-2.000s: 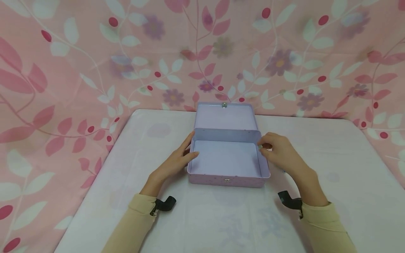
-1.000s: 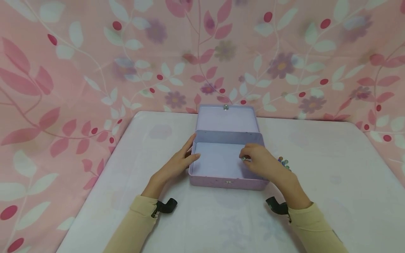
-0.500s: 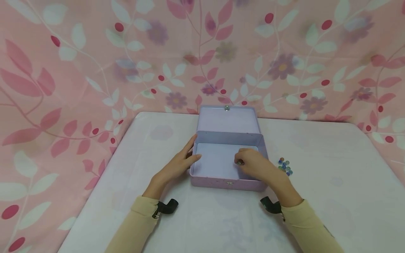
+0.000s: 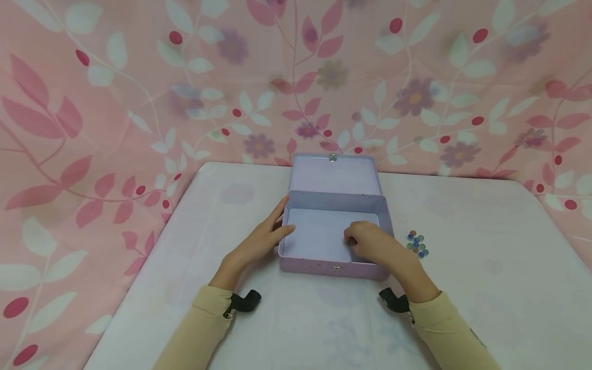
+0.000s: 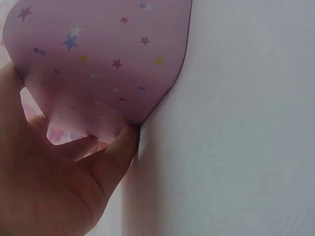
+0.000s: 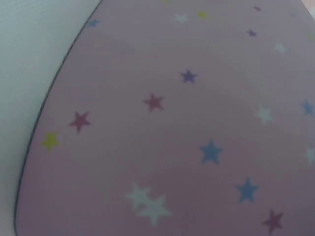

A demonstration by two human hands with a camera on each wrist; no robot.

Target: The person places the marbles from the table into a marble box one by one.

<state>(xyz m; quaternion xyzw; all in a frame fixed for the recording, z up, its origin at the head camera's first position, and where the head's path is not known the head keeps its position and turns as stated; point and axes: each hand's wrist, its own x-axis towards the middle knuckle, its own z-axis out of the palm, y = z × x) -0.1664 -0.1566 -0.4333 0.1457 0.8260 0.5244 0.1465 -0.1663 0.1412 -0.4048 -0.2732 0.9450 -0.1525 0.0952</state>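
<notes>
An open pale-purple tin box with a hinged lid stands in the middle of the table. At its left wall, my left hand holds the box, thumb over the rim and the other fingers along the outside. The box's star-printed side fills the upper part of the left wrist view. Low inside the box, my right hand has curled fingers around a small dark greenish marble, mostly hidden by them. The right wrist view shows only the star-printed box wall and a strip of tabletop.
Several coloured glass marbles lie in a loose cluster on the white-covered table, right of the box. A pink floral cloth hangs behind the table's far edge. The lid leans back toward that edge.
My right hand has moved left from the box's right rim, then down into the box with the marble. The marble cluster has come into view behind it. My left hand has stayed put.
</notes>
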